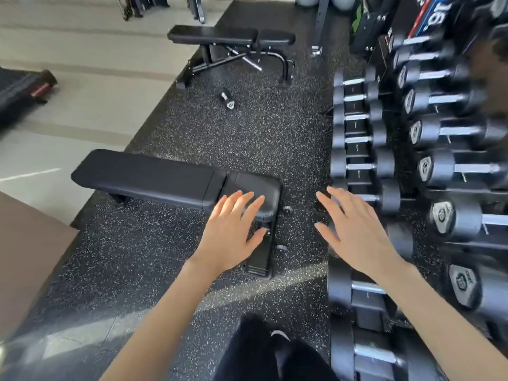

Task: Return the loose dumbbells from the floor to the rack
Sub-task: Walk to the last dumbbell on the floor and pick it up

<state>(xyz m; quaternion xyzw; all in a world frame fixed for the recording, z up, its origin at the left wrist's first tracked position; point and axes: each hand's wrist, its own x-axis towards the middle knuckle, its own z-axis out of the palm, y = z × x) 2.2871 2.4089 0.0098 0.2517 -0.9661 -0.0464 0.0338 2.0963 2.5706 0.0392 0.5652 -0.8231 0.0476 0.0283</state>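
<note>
One loose black dumbbell (227, 99) lies on the speckled rubber floor, far ahead, just in front of the far bench. The dumbbell rack (406, 171) runs along the right side, its two tiers filled with several black hex dumbbells with steel handles. My left hand (231, 235) is held out open, fingers spread, over the near bench's end. My right hand (354, 232) is also open with fingers apart, hovering beside the lower rack tier. Neither hand holds anything.
A flat black bench (154, 177) lies across the floor directly ahead. A second adjustable bench (231, 37) stands further back. The black rubber mat (209, 133) gives way to pale flooring on the left. My dark-clad leg and shoe (277, 350) show at the bottom.
</note>
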